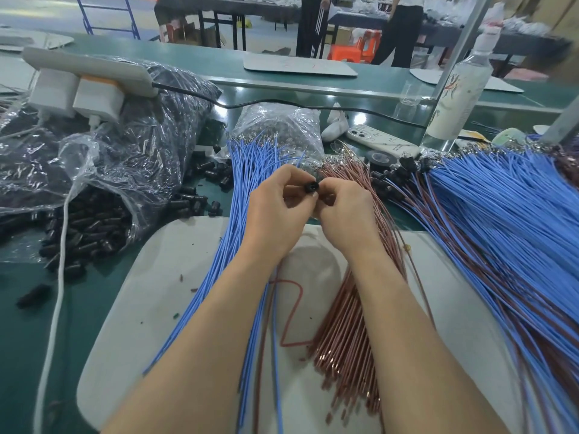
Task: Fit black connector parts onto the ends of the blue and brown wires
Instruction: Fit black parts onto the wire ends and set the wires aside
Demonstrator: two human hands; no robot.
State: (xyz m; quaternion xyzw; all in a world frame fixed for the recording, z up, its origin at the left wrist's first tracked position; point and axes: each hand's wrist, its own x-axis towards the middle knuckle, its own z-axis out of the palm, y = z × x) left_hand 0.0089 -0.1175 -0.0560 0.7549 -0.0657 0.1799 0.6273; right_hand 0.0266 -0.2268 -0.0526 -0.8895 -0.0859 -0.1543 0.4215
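Pale grey rounded work mat (150, 277), lying on a green bench, taken as reference. Above the mat's far edge: left hand (275, 211) and right hand (344, 214), raised and meeting fingertip to fingertip. Held between them: one small black cylindrical connector part (311, 187), the left thumb and forefinger pinching its left end, the right hand's curled fingers closed against its right end. Whether a wire end is also pinched in the right hand cannot be told. Across the mat's left half, under the left forearm: a bundle of thin blue insulated wires (247, 195) with metal terminals at the far ends. Across the mat's middle, under the right forearm: a bundle of thin brown insulated wires (354, 308), and beside it a single red wire loop (293, 311). Left of the mat: a loose heap of black connector parts (87, 220) spilling from a crumpled clear plastic bag (125, 145), and a white cable (59, 261). Right of the mat: a large fan of mixed blue and brown wires (501, 220). Beyond the mat: a white-cased phone (380, 140) and a clear spray bottle (457, 89).
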